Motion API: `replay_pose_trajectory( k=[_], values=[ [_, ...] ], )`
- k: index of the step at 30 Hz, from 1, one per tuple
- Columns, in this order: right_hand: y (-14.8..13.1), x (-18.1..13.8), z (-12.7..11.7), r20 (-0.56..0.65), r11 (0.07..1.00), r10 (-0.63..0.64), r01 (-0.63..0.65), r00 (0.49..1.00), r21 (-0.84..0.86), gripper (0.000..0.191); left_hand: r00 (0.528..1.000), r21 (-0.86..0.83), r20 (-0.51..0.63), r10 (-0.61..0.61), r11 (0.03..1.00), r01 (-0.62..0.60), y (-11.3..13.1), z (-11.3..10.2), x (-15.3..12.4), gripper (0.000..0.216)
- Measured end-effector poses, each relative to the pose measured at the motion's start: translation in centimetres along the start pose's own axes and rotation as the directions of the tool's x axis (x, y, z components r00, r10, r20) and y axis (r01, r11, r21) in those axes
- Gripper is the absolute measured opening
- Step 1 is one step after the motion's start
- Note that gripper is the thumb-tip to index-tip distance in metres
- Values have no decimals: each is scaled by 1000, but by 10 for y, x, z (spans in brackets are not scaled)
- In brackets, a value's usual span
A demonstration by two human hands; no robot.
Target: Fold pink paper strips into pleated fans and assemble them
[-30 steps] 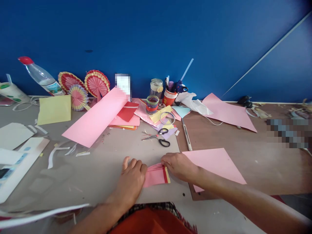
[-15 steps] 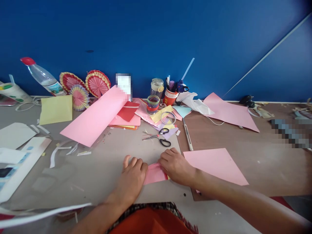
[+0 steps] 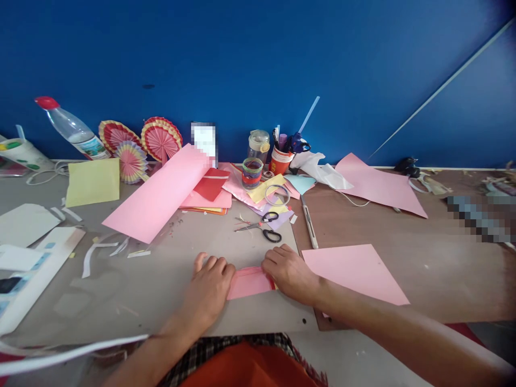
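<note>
A small folded piece of pink paper (image 3: 250, 283) lies on the table close to my body, with red and yellow showing at its right end. My left hand (image 3: 212, 287) grips its left end with the fingers curled over the far edge. My right hand (image 3: 290, 271) pinches the far right part, fingers bent and pressed together. The fingertips of both hands are hidden behind the knuckles. Beyond my hands lie black-handled scissors (image 3: 266, 228), partly spread. A larger pink sheet (image 3: 358, 273) lies flat beside my right forearm.
A utility knife (image 3: 309, 221) lies beyond the right hand. Further back stand a jar of rubber bands (image 3: 252, 173) and a red cup of pens (image 3: 279, 161). Pleated paper fans (image 3: 162, 138) and a tilted bottle (image 3: 76, 131) lean at the wall. Paper scraps (image 3: 94, 255) litter the left.
My left hand has slid a little to the left along the pink paper, so more of it shows between my hands. The right hand has hardly moved.
</note>
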State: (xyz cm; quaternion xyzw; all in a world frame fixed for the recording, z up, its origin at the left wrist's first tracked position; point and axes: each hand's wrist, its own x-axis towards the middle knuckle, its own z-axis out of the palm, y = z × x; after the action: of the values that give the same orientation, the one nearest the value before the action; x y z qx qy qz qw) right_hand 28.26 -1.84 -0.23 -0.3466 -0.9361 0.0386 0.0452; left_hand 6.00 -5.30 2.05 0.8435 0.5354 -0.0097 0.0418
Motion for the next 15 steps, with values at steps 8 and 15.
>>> replay_pose_trajectory(
  k=[8, 15],
  values=[
    [-2, -4, 5, 7, 995, -62, 62, 998, -74, 15, 986, 87, -96, 134, 988, -126, -4, 14, -10, 23],
    [-8, -19, -3, 64, 981, -151, 157, 987, -118, 15, 927, 173, -217, 306, 947, -272, -5, 27, -19, 22]
  ],
)
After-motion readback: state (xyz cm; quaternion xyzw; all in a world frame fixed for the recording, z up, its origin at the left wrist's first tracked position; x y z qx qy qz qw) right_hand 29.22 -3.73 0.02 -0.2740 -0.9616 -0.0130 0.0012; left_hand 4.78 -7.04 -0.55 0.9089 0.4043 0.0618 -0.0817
